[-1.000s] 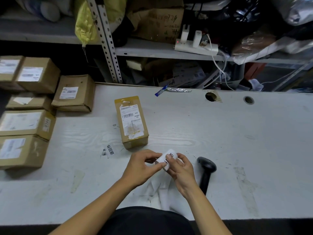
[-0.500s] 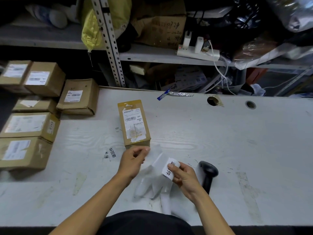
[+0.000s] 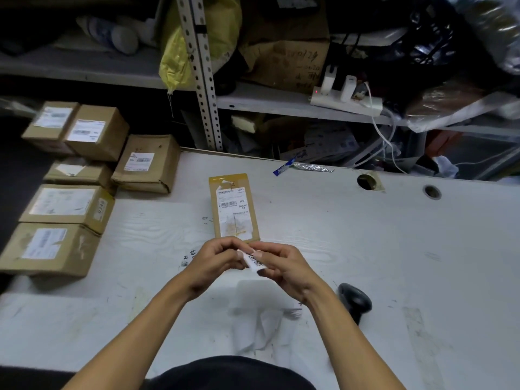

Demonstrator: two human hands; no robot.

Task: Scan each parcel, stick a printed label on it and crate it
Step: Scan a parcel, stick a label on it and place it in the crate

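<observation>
Both hands pinch one small printed label [image 3: 254, 261] between them, held just above the white table [image 3: 365, 249] at its near middle. Going left to right: a cluster of brown stacked boxes [image 3: 67, 192] with shipping labels sits at the table's left edge, well apart from the hands. Next comes the left hand [image 3: 213, 263], fingertips curled onto the label's left end. Directly beyond the hands lies the parcel [image 3: 233, 209], a slim yellow-brown box, its long axis running away from the person, its near end just beyond the fingertips; both hands look about equally near it. The right hand [image 3: 284, 266] grips the label's right end. Further right, a black scanner [image 3: 354, 299] rests on the table near the right wrist. No crate or other container is in view, so crating cannot be judged
</observation>
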